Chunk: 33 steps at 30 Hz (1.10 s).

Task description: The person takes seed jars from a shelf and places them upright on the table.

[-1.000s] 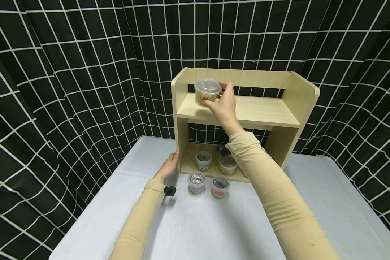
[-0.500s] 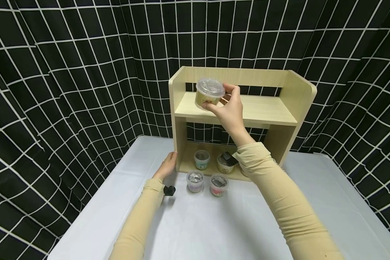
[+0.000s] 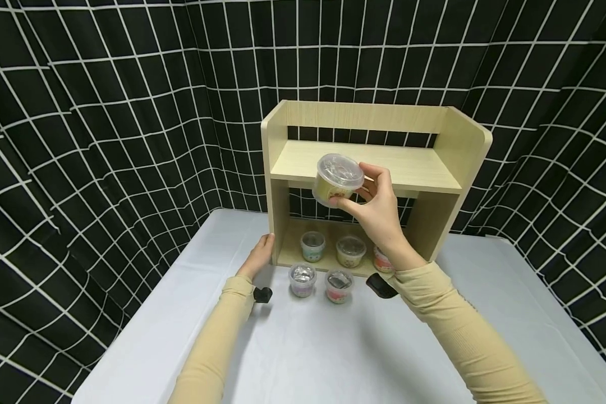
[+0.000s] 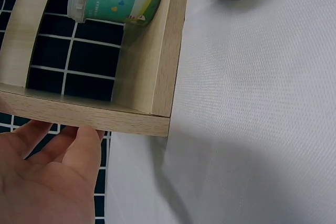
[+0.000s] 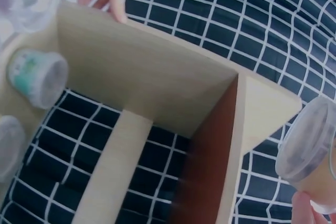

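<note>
The work area is being enclosed at the back and sides by a black curtain [image 3: 131,112] with white grid lines. A white table [image 3: 308,348] is being shown inside, and a pale wooden shelf unit [image 3: 366,118] is being supported on it. The right hand [image 3: 381,216] is being held up, and a lidded yellow tub [image 3: 335,182] is being pinched between its thumb and fingers. The left hand [image 3: 259,257] is being rested, fingers relaxed, against the outside of the unit's left panel. The yellow tub is being kept tilted in the air before the upper board's front edge. In the lower compartment a cream tub [image 3: 350,251], a teal tub [image 3: 313,247] and a red tub [image 3: 382,259], partly hidden by the right hand, are being held upright. Just in front, a pink tub [image 3: 338,287] and a purple tub [image 3: 302,280] are being supported by the table.
</note>
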{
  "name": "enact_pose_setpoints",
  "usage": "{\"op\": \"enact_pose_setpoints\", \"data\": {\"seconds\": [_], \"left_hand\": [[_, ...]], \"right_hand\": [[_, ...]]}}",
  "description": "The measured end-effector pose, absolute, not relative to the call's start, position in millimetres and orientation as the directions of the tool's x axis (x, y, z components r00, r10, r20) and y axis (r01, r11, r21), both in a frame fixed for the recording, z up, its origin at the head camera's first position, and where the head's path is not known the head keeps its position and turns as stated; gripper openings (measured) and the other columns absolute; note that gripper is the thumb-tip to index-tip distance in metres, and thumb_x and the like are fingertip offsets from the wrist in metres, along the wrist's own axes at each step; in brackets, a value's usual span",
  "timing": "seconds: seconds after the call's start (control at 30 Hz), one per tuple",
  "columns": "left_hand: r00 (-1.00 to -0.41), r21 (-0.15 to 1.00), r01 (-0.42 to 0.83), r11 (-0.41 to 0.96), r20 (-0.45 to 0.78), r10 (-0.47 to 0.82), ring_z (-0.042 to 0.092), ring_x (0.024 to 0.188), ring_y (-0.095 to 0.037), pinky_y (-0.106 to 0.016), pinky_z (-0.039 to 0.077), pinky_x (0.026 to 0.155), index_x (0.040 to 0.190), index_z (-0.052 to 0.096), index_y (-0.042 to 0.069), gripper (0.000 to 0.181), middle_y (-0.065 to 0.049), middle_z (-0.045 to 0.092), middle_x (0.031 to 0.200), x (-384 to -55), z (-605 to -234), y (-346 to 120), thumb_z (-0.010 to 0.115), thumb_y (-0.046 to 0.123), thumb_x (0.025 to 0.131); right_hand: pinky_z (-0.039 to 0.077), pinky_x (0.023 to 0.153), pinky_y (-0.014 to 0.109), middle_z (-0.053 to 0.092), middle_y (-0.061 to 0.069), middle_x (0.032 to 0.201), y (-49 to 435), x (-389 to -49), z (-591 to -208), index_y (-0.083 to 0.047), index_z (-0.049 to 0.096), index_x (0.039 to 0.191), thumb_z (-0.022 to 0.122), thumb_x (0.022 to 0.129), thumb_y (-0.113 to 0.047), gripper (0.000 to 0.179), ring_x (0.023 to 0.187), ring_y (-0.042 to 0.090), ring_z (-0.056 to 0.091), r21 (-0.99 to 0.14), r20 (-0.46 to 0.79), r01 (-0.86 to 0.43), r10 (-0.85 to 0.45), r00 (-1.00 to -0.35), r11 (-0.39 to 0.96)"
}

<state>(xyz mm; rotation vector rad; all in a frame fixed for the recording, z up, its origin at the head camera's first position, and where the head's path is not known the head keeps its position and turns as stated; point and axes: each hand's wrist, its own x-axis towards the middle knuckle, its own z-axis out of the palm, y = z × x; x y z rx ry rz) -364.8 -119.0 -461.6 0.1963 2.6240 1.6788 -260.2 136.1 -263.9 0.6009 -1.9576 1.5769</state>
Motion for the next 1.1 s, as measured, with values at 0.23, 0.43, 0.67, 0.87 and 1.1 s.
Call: {"op": "enact_pose_setpoints", "data": {"seconds": [0.23,0.43,0.67,0.87,1.1], "left_hand": [[-0.993,0.911,0.076,0.406,0.032,0.114,0.027,0.131,-0.037,-0.048,0.021,0.107,0.143,0.031,0.004,0.065,-0.019,0.030,0.145,-364,-466,-119,0.024,0.052,0.099],[-0.994,0.912,0.066,0.405,0.023,0.109,0.026,0.132,-0.037,-0.048,0.021,0.107,0.143,0.031,0.006,0.065,-0.018,0.030,0.145,-362,-470,-118,0.023,0.053,0.098],[-0.993,0.914,0.092,0.395,0.055,0.103,0.028,0.130,-0.039,-0.050,0.023,0.106,0.141,0.032,0.005,0.070,-0.021,0.032,0.143,-360,-467,-117,0.021,0.057,0.097],[-0.994,0.922,0.054,0.383,0.013,0.107,0.025,0.133,-0.036,-0.047,0.020,0.108,0.143,0.029,0.006,0.065,-0.018,0.029,0.146,-362,-463,-116,0.024,0.053,0.098],[-0.994,0.921,0.068,0.382,0.030,0.105,0.025,0.133,-0.036,-0.047,0.020,0.108,0.142,0.030,0.005,0.064,-0.019,0.029,0.146,-362,-460,-115,0.023,0.051,0.099]], "right_hand": [[0.042,0.094,0.025,0.043,0.012,0.125,159,-246,-295,0.002,0.034,0.128,0.082,0.068,-0.002,0.077,0.114,0.019,0.050,-0.774,0.608,-0.593,0.000,-0.794,0.223],[0.043,0.091,0.021,0.045,0.013,0.124,181,-237,-325,0.004,0.034,0.128,0.081,0.069,-0.002,0.076,0.110,0.017,0.051,-0.821,0.531,-0.508,0.023,-0.847,0.260],[0.045,0.086,0.018,0.047,0.016,0.125,201,-227,-350,0.005,0.032,0.130,0.080,0.070,-0.001,0.077,0.106,0.014,0.052,-0.847,0.475,-0.451,0.022,-0.880,0.282],[0.043,0.091,0.020,0.043,0.024,0.126,209,-218,-364,0.011,0.031,0.126,0.078,0.070,0.006,0.073,0.112,0.029,0.047,-0.853,0.433,-0.401,0.024,-0.901,0.334],[0.041,0.095,0.031,0.041,0.025,0.128,227,-225,-407,0.011,0.032,0.127,0.082,0.069,-0.005,0.079,0.116,0.035,0.045,-0.874,0.336,-0.290,0.055,-0.940,0.390]]}}
